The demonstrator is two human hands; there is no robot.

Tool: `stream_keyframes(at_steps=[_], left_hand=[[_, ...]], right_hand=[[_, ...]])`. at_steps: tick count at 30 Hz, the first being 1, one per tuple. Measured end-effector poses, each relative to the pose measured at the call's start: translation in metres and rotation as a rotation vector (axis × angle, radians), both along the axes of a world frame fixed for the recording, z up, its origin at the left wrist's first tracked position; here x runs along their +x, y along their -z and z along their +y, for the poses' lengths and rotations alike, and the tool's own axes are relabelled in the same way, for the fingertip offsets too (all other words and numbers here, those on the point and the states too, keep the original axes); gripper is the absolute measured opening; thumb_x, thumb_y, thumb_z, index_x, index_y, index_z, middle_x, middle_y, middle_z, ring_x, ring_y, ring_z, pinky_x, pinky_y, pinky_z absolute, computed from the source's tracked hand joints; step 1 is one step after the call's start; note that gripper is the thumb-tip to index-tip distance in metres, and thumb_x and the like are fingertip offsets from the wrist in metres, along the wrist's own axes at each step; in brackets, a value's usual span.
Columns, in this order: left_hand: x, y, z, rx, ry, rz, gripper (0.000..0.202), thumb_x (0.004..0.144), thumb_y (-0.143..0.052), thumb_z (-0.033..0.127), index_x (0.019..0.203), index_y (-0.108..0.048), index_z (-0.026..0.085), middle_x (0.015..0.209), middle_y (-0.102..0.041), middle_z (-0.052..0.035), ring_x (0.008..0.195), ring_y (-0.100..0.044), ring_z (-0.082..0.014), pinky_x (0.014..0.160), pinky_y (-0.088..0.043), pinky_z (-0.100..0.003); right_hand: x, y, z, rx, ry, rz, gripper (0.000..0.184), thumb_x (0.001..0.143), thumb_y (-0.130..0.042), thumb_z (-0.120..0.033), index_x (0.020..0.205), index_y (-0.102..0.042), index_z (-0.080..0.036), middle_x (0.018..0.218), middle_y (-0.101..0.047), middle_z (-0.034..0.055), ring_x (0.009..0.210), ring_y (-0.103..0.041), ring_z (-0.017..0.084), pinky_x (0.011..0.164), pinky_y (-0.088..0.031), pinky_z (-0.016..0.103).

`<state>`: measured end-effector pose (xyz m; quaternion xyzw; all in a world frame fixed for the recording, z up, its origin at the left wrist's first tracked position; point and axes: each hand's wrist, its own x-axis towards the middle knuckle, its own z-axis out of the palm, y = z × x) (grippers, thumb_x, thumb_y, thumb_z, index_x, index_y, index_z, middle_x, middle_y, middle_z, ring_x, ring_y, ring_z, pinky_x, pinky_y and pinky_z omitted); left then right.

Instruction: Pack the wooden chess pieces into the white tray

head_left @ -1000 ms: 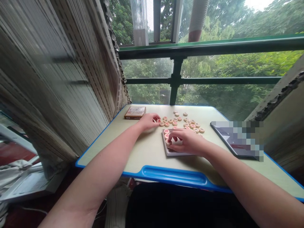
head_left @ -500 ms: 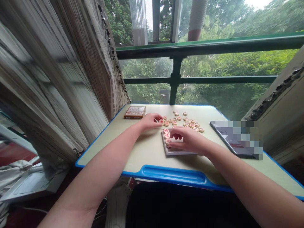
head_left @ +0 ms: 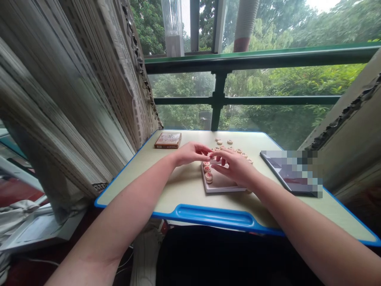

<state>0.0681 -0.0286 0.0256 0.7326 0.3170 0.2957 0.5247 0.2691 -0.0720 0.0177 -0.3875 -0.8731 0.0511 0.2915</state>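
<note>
Above the far left part of a white open box (head_left: 220, 190), my left hand (head_left: 192, 153) pinches a round wooden Chinese chess piece (head_left: 211, 155). My right hand (head_left: 236, 166) reaches over the same box from the right. Its fingertips are close to that piece, while its thumb stays apart from the fingers; contact is hard to make out. Inside the box, pieces with red characters line the left wall, including a stacked piece (head_left: 208, 176) nearest me. Further loose pieces (head_left: 229, 142) lie on the table behind my hands, partly hidden by them.
A flat brown box (head_left: 168, 140) lies at the table's far left. On the right rests a dark tablet (head_left: 285, 174), partly blurred out. The pale table (head_left: 175, 188) has a blue rim with a molded groove (head_left: 214, 215) along its near side. Curtains (head_left: 98, 79) hang at the left.
My left hand has moved right with a piece from the loose group to the box. My right hand has lifted from the near-left stack and shifted away from me, toward my left hand.
</note>
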Motion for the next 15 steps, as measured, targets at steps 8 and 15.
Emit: stream_keyframes(at_steps=[8, 15], left_hand=[[0.0035, -0.0014, -0.0053, -0.074, 0.008, 0.000, 0.039, 0.058, -0.076, 0.024, 0.093, -0.066, 0.010, 0.078, -0.067, -0.0070, 0.067, -0.058, -0.0115, 0.061, -0.044, -0.024], [0.0002, -0.0027, -0.0052, -0.126, 0.067, 0.014, 0.040, 0.059, -0.076, 0.020, 0.096, -0.065, 0.008, 0.078, -0.067, -0.0089, 0.066, -0.059, -0.0121, 0.058, -0.044, -0.024]], right_hand=[[-0.0021, 0.0009, 0.0017, 0.025, 0.051, 0.024, 0.022, 0.080, -0.055, -0.036, 0.094, -0.060, -0.020, 0.083, -0.062, 0.0040, 0.067, -0.055, 0.013, 0.060, -0.041, 0.024], [-0.0015, -0.0017, 0.0008, -0.010, 0.056, 0.014, 0.018, 0.079, -0.054, -0.034, 0.087, -0.061, -0.019, 0.076, -0.064, 0.0027, 0.064, -0.055, 0.013, 0.060, -0.040, 0.024]])
